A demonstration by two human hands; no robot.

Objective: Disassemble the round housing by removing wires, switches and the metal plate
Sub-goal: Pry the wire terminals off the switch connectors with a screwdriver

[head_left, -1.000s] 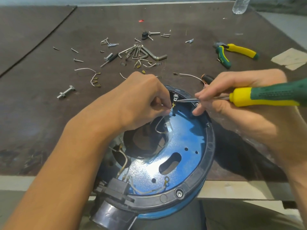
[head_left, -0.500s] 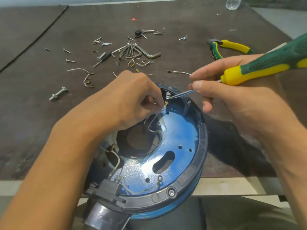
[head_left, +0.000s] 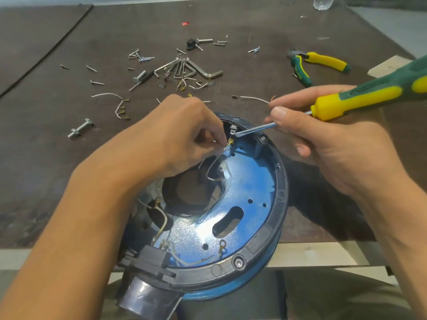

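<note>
The round housing [head_left: 280, 195] with its black rim sits at the table's near edge, and a blue metal plate [head_left: 245, 188] lies inside it. My left hand [head_left: 180, 132] reaches over the far rim and pinches a white wire with a brass terminal [head_left: 228, 144]. My right hand [head_left: 328, 144] holds a yellow and green screwdriver [head_left: 360, 98]; its blade tip touches a small switch terminal [head_left: 233, 130] at the far rim. More white wires [head_left: 196, 262] run along the near side to a black connector block [head_left: 150, 259].
Loose screws, hex keys [head_left: 184, 68], removed wires [head_left: 108, 95] and a bolt [head_left: 80, 131] are scattered on the dark table [head_left: 46, 146] beyond the housing. Yellow and green pliers [head_left: 318, 65] lie at the far right. A clear bottle [head_left: 323, 2] stands at the far edge.
The screwdriver handle has swung up and to the right, so the blade now slants down to the terminal. My left hand keeps pinching the wire terminal.
</note>
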